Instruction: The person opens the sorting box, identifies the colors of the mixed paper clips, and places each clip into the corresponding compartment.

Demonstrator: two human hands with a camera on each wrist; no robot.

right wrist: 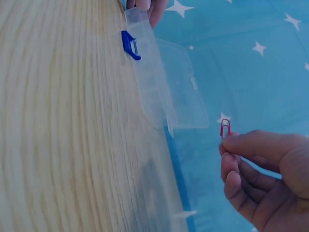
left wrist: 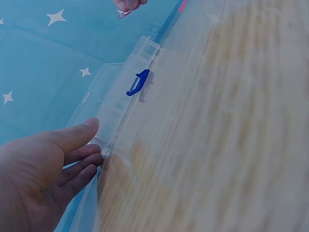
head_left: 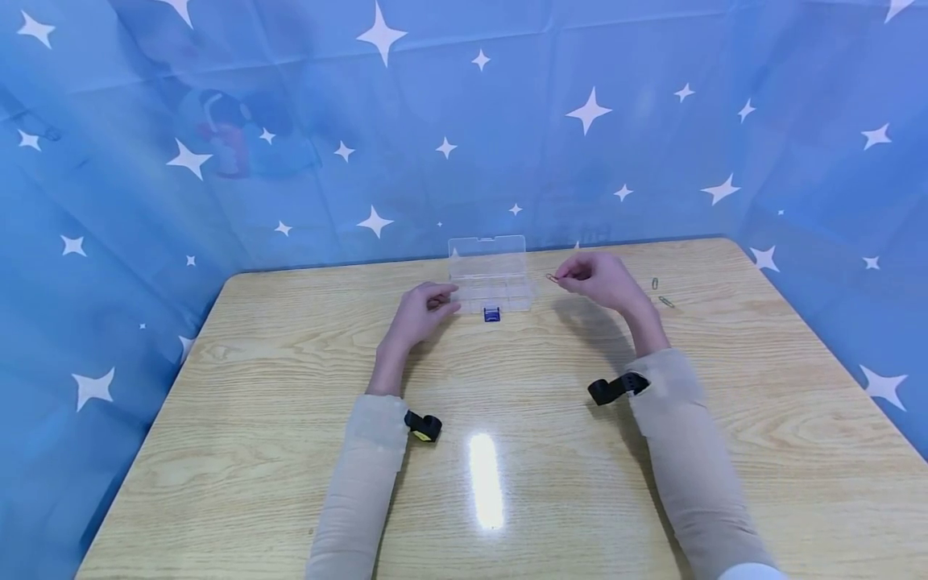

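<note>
Pinched between the thumb and fingertips of my right hand (head_left: 596, 278) is a red paper clip (right wrist: 225, 127), raised above the table to the right of the box. The clear plastic box (head_left: 493, 294) stands near the table's back edge, its lid (head_left: 487, 255) tilted up behind it. A blue latch (head_left: 491, 314) sticks out at the box's front. My left hand (head_left: 423, 312) is at the box's left end, thumb and fingers apart and fingertips right at its side. In the left wrist view, those fingers look fairly straight and relaxed.
Two more paper clips, one nearer the back (head_left: 655, 283) and one a little forward (head_left: 666, 302), lie right of my right hand. Behind the wooden table (head_left: 290, 403) hangs a blue cloth (head_left: 507, 121) with white stars. Each wrist wears a black camera.
</note>
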